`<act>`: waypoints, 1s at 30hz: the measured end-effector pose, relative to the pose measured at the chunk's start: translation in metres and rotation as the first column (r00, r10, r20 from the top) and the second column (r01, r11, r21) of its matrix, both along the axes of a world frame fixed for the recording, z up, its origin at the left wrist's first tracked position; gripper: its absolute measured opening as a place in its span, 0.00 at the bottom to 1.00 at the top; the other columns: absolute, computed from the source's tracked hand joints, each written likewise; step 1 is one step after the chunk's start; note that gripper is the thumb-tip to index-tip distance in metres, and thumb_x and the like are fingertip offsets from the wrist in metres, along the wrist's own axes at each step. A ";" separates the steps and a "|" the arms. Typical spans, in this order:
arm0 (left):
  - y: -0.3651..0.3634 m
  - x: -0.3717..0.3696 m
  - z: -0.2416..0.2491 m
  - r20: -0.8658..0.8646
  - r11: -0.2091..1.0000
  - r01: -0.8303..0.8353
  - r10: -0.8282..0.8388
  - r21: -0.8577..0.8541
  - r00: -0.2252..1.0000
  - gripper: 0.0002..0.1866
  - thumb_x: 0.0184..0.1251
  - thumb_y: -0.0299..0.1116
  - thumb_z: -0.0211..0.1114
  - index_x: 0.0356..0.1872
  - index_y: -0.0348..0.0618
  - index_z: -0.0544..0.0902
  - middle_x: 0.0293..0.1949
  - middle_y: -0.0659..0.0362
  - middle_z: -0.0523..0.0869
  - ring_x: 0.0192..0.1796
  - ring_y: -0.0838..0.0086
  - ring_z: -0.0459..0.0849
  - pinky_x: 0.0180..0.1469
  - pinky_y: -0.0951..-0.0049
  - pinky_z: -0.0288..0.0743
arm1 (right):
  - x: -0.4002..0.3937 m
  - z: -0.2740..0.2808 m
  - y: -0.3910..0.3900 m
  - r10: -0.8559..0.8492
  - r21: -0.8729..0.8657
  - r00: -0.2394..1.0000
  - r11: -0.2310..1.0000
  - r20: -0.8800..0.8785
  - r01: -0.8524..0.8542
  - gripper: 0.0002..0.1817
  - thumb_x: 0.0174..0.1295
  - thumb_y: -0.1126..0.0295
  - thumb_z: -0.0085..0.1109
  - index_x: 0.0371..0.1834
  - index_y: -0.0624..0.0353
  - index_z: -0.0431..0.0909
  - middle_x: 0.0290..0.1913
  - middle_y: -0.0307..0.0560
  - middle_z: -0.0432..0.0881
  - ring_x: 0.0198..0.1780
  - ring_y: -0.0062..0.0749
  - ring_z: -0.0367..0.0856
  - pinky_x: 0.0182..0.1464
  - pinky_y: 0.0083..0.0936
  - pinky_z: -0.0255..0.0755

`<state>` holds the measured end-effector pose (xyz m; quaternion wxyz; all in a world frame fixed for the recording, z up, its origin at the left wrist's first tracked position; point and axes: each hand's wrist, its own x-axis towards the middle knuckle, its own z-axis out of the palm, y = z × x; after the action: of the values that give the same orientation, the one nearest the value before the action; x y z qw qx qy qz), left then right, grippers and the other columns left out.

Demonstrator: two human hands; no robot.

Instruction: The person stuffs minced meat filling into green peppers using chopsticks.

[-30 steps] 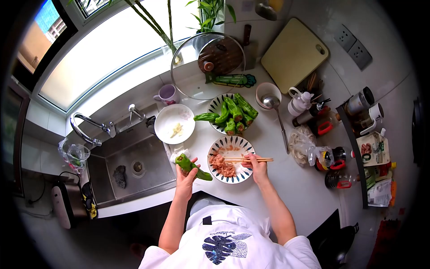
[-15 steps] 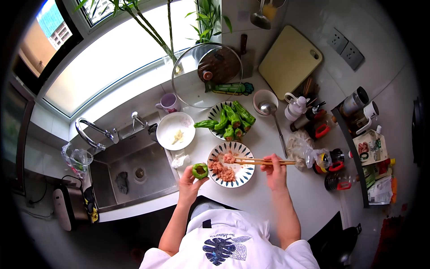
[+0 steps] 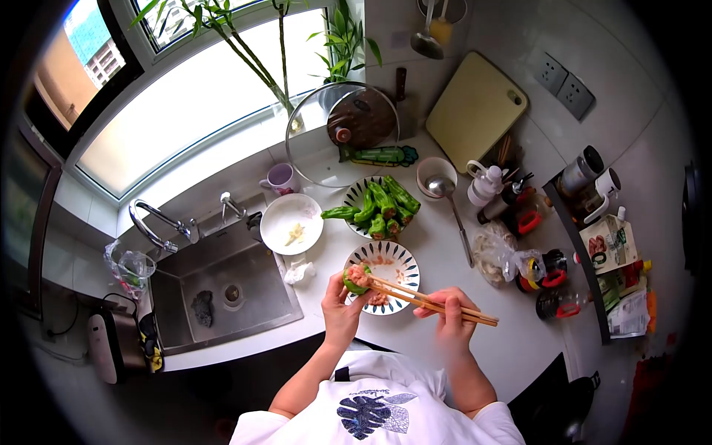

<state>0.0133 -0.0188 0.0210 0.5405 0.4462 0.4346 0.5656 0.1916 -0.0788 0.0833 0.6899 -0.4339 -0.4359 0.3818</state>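
Chopsticks [image 3: 419, 297] clamped in right hand [image 3: 452, 317], tips at minced meat [image 3: 358, 275]; left hand [image 3: 341, 314] clasps green pepper [image 3: 357, 288]

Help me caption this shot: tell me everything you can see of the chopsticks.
The chopsticks are a slim, straight, light-brown pair, apparently wooden. The right hand grips them toward the rear, their back ends projecting past it. They slant leftward over the patterned plate, tips at the pink meat in the mouth of the green pepper.
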 end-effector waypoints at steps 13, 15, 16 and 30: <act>-0.001 -0.014 0.003 -0.500 0.939 0.231 -0.076 0.256 0.863 0.30 0.50 0.19 0.75 0.57 0.43 0.79 0.55 0.52 0.84 0.61 0.58 0.81 0.63 0.63 0.75 | 0.016 0.095 0.054 0.452 -0.324 0.796 0.884 0.403 -0.338 0.11 0.71 0.72 0.58 0.36 0.72 0.83 0.31 0.47 0.83 0.28 0.26 0.87 0.30 0.18 0.82; 0.000 -0.018 0.007 -0.505 0.932 0.279 -0.129 0.233 0.853 0.30 0.50 0.19 0.76 0.58 0.44 0.79 0.54 0.52 0.84 0.60 0.58 0.81 0.62 0.63 0.75 | 0.010 0.092 0.064 0.494 -0.340 0.769 0.863 0.407 -0.374 0.10 0.70 0.72 0.58 0.36 0.69 0.84 0.32 0.45 0.83 0.28 0.24 0.85 0.29 0.17 0.80; 0.001 -0.020 0.009 -0.509 0.924 0.320 -0.177 0.207 0.842 0.31 0.50 0.20 0.76 0.59 0.44 0.79 0.54 0.52 0.84 0.59 0.58 0.81 0.61 0.63 0.75 | 0.009 0.089 0.068 0.567 -0.354 0.705 0.822 0.426 -0.447 0.10 0.71 0.72 0.58 0.36 0.68 0.84 0.32 0.45 0.83 0.29 0.23 0.85 0.29 0.18 0.80; 0.002 -0.033 -0.009 0.118 0.684 0.718 -0.708 -0.128 0.696 0.30 0.56 0.20 0.74 0.61 0.44 0.74 0.57 0.61 0.79 0.63 0.73 0.74 0.69 0.69 0.64 | 0.013 0.110 0.083 0.756 -0.480 0.462 0.652 0.463 -0.587 0.11 0.68 0.68 0.62 0.35 0.67 0.85 0.27 0.44 0.83 0.26 0.22 0.85 0.28 0.19 0.77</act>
<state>-0.0199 -0.0167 0.0124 0.7652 0.5169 0.2560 0.2861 0.2049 0.0044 0.1936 0.2309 -0.4088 -0.7226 0.5074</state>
